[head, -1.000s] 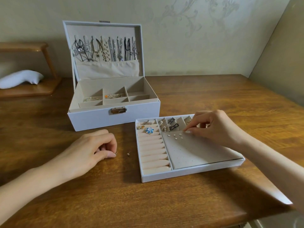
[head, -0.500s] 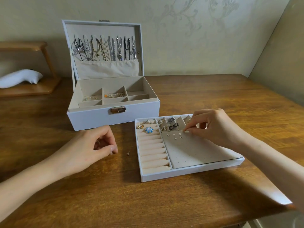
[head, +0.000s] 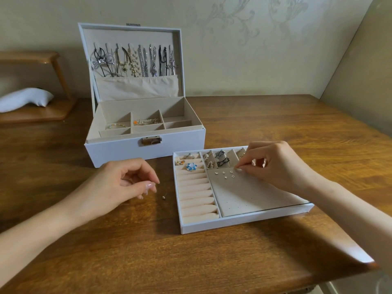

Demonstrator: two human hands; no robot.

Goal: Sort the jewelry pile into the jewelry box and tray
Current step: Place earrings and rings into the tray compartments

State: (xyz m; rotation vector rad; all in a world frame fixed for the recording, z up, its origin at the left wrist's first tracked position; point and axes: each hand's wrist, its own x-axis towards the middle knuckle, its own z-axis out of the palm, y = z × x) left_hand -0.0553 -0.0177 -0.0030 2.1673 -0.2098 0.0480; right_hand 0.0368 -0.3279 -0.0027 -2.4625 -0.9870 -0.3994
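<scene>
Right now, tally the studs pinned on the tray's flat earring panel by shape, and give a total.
Star studs: 4
Heart-like stud: 1
Total: 5, not counting any stud pinched by the right hand.

I count one white leatherette jewelry box [head: 118, 153], one white compartment tray [head: 244, 223], five tiny silver studs [head: 225, 177] pinned, one small loose stud [head: 163, 197].

Home: ornate wallpaper [head: 231, 24], wooden table [head: 127, 255].
</scene>
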